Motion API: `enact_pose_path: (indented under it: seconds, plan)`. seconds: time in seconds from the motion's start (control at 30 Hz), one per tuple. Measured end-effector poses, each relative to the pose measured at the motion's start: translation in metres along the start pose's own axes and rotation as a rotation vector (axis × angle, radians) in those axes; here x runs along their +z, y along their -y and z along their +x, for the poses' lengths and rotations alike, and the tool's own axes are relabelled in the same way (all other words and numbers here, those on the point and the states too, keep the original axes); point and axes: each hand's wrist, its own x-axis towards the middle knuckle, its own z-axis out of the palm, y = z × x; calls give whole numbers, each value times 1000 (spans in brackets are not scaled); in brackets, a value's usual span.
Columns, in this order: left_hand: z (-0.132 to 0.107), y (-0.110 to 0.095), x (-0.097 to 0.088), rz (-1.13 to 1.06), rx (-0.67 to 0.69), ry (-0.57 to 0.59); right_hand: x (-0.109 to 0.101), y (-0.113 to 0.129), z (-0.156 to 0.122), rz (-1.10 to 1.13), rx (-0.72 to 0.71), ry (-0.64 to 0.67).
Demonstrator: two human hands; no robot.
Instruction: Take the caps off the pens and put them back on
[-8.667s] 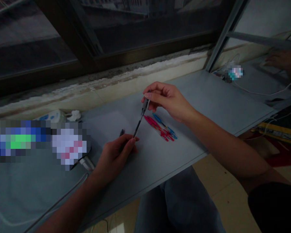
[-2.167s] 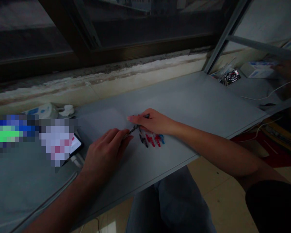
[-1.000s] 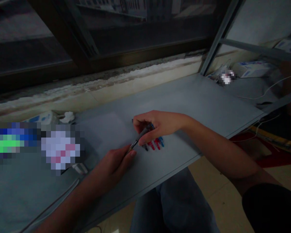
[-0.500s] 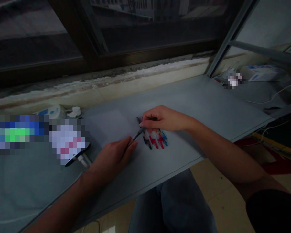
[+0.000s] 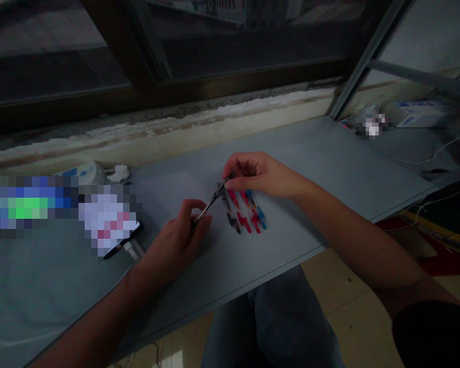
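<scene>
A dark pen [image 5: 210, 200] stretches slantwise between my two hands above the grey table [image 5: 329, 158]. My left hand [image 5: 176, 240] is closed, pinching the pen's lower tip end. My right hand [image 5: 258, 174] is closed on the pen's upper end with thumb and forefinger. Just under my right hand lie several pens [image 5: 245, 214] side by side on the table, black, red and blue.
A phone with a plugged cable [image 5: 124, 243] lies left of my left hand. A white roll and crumpled tissue [image 5: 99, 174] sit by the window sill. Boxes and a white cable [image 5: 417, 117] lie on the far right shelf. My knees are below the table's front edge.
My right hand has lifted slightly off the pen row, raising the upper end of the dark pen. My left hand has shifted a little left, its fingers still pinching the lower end.
</scene>
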Motion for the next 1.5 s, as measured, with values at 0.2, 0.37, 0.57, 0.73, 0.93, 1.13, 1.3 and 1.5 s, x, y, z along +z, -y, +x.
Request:
enact_pose_path:
  seconds: [0.2, 0.37, 0.57, 0.73, 0.93, 1.13, 1.3, 1.5]
  plan:
    - [1, 0, -4, 26, 48, -33, 3, 3, -1, 121, -1, -52]
    - [-1, 0, -4, -140, -8, 39, 9, -1, -3, 277, -67, -58]
    - [-5, -10, -4, -464, -78, 104, 13, 0, -4, 300, -129, -54]
    - [-2, -15, -8, -567, -140, 183, 8, 11, -4, 280, -191, -151]
    - [0, -7, -5, -473, -108, 156, 4, 11, -3, 191, -185, -274]
    - [0, -2, -6, -435, -87, 174, 2, 10, 0, 235, -183, -322]
    - [1, -3, -6, -424, -56, 167, 0, 7, 1, 238, -178, -359]
    - [-3, 1, 0, -482, -119, 169, 3, 4, 2, 137, -173, -295]
